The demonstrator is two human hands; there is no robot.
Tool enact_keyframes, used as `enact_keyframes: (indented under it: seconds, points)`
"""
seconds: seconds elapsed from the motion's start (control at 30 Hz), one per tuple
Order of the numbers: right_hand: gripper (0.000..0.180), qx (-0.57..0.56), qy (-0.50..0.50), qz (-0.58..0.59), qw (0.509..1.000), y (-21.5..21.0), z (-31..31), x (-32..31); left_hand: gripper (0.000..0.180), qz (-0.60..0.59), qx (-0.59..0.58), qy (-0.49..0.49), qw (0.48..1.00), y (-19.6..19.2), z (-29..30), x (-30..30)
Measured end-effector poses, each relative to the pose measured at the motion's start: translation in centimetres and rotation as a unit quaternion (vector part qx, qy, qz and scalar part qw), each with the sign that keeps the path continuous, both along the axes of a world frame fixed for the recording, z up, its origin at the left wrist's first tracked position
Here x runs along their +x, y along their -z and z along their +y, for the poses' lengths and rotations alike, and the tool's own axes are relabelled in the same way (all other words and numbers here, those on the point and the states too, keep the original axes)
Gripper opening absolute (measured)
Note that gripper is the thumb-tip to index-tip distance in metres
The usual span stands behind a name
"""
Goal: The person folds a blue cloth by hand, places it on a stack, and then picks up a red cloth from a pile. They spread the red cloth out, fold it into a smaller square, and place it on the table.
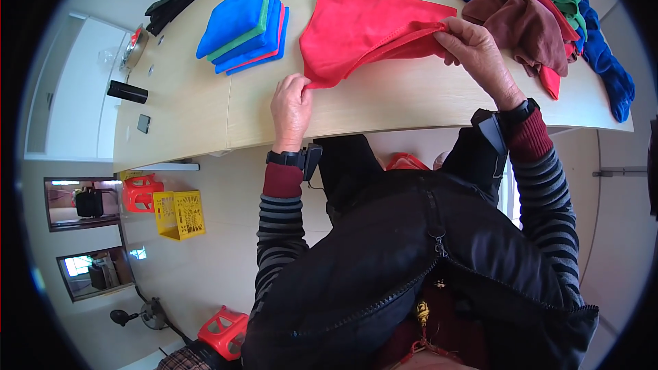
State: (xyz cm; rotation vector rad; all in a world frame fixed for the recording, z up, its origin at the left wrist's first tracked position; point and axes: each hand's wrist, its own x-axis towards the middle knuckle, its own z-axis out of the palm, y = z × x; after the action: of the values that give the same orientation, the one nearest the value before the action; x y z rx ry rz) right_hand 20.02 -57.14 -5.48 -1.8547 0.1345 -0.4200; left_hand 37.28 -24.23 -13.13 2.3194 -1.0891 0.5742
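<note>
Red cloth [363,31] is pinched at two points: the left hand [291,106] has its fingers closed together on the near-left corner, and the right hand [476,51] has thumb and fingers clamped on a folded edge at the cloth's right side. Between the grips the fabric is partly lifted and doubled, while its far part lies flat on the pale wooden table [192,103]. To fold it cleanly, I judge that both pinches should stay right at the corners, the edge between them kept taut, and the lifted layer laid so its edges meet the ones below before smoothing. Far left of the cloth sits a neat stack of folded cloths [243,27], mostly blue with green and red layers. At the far right lies a loose heap of unfolded cloths [548,7] in brown, red, green and blue, just beside the right hand.
</note>
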Motion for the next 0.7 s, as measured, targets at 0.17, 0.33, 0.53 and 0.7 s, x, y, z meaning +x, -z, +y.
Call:
enact_keyframes:
  seconds: [0.17,0.33,0.53,0.7]
  points:
    - [0.023,-0.001,-0.014,0.026,1.000,-1.1,-2.0,1.1,0.014,0.165,-0.130,-0.095,0.973,-1.1,0.0,2.7]
    - [0.025,-0.018,0.030,0.036,0.999,-2.7,-4.2,4.0,0.011,0.044,-0.070,-0.071,0.994,-2.5,-1.6,1.2]
    - [0.026,-0.040,0.049,0.030,0.998,-4.9,-4.2,5.9,0.013,0.035,-0.046,-0.019,0.998,-0.5,-3.1,-2.5]
    - [0.013,0.091,0.018,0.031,0.995,-6.6,-3.0,4.7,0.015,0.235,-0.160,-0.010,0.959,0.0,-3.7,-1.2]
